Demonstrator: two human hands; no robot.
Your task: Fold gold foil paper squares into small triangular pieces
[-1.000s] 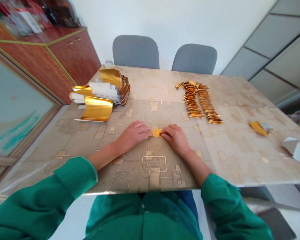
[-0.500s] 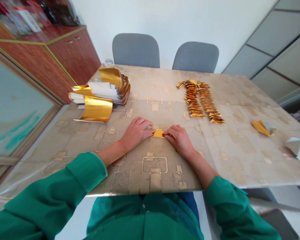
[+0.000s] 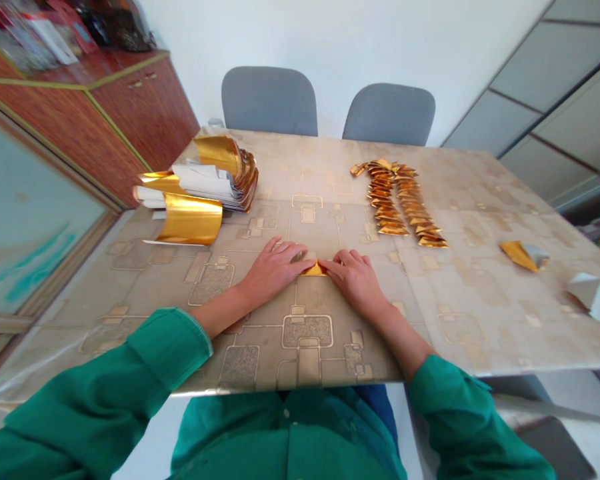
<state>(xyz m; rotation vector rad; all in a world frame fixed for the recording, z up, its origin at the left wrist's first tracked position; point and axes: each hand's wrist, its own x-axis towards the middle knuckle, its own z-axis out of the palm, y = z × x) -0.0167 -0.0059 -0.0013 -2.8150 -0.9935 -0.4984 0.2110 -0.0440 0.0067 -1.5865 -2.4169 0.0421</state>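
A small folded piece of gold foil paper lies on the patterned tablecloth in front of me. My left hand pinches its left end, thumb and fingertips together. On the right end, my right hand presses with thumb and forefinger. Between the fingertips the gold surface shows as a low triangle with a straight near edge. The fingers hide both ends of the paper.
Left of centre stands a stack of gold foil sheets with white backs. Two rows of folded gold pieces lie at the back right. A loose gold scrap and a white paper sit further right. Two grey chairs stand behind the table.
My fingertips have moved closer together over the gold paper. Its flat top with slanted corners now shows as a smaller triangle between them.
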